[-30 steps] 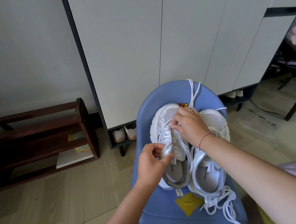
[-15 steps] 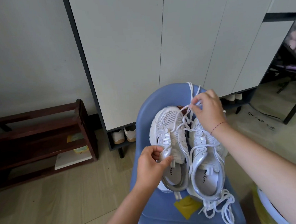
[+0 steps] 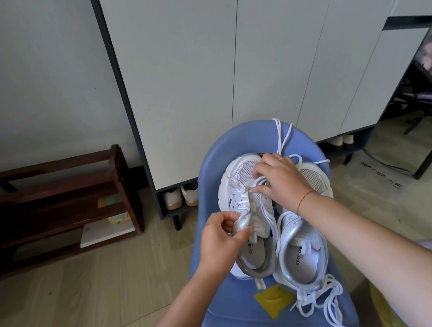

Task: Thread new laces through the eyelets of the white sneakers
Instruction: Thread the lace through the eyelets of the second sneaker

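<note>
now left hand (image 3: 221,240) pinches sneaker (image 3: 238,187) collar; right hand (image 3: 281,180) pinches its lace (image 3: 260,179)

1. We take the chair (image 3: 210,178) as our landmark: it is plain blue, with no pattern.
2. On its seat, the left sneaker (image 3: 238,177) is white with shiny silver bands, and its toe is white mesh with fine holes.
3. Beside it on the seat, the right sneaker (image 3: 310,176) is white and silver too. Both insoles are silver-grey with black letters.
4. The laces (image 3: 281,135) over the chair's far edge are white.
5. A yellow sticker (image 3: 274,300) is at the near edge of the seat.
6. Above the seat we see a thin red bracelet (image 3: 304,198).
7. Behind the chair, the cabinet (image 3: 179,65) has off-white doors and a dark grey frame.
8. Left of the chair, the rack (image 3: 61,196) is dark red-brown. The floor (image 3: 66,296) under the chair is beige with a wood grain.
</note>
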The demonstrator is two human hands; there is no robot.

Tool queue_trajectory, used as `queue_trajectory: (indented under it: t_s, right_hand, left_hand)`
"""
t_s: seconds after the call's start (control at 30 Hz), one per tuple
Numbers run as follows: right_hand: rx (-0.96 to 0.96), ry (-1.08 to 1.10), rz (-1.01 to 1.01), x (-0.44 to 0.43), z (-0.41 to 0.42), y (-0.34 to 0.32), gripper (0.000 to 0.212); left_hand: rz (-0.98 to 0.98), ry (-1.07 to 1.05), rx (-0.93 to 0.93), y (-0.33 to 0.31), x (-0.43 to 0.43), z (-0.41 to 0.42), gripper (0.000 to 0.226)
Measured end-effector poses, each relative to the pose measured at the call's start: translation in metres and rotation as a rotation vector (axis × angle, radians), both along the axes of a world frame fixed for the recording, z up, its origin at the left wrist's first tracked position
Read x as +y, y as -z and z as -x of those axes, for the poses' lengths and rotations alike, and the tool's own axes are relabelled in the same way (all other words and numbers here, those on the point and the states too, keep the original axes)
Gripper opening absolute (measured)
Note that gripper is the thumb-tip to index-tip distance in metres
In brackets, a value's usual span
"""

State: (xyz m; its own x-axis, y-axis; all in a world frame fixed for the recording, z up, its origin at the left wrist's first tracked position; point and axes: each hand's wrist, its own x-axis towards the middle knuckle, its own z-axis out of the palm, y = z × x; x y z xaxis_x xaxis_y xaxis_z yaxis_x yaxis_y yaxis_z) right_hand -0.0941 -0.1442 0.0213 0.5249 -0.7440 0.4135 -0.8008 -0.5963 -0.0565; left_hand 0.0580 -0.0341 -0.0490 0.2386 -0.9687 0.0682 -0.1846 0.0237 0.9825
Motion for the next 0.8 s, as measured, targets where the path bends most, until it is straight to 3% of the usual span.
queue_trajectory:
  t_s: [0.17, 0.4, 0.63, 0.73, 0.8]
  right_hand:
    - [-0.054, -0.017, 0.040, 0.003, -0.004, 0.001, 0.023]
    - [-0.214, 0.152, 0.084, -0.003, -0.001, -0.005, 0.013]
    - [-0.501, 0.466, 0.134, -0.013, 0.006, -0.001, 0.013]
    - [-0.744, 0.716, 0.132, -0.028, 0.031, -0.020, 0.017]
    - [-0.757, 0.671, 0.077, -0.031, 0.044, -0.034, 0.018]
  left_hand:
    - [-0.005, -0.004, 0.002, 0.001, -0.001, 0.000, 0.029]
    - [-0.011, 0.000, -0.004, 0.002, 0.000, 0.000, 0.029]
    - [-0.006, 0.013, 0.003, -0.002, 0.002, -0.004, 0.027]
    - [-0.014, 0.004, 0.007, 0.000, 0.002, -0.004, 0.028]
    - [-0.022, 0.001, 0.009, -0.001, 0.002, -0.003, 0.028]
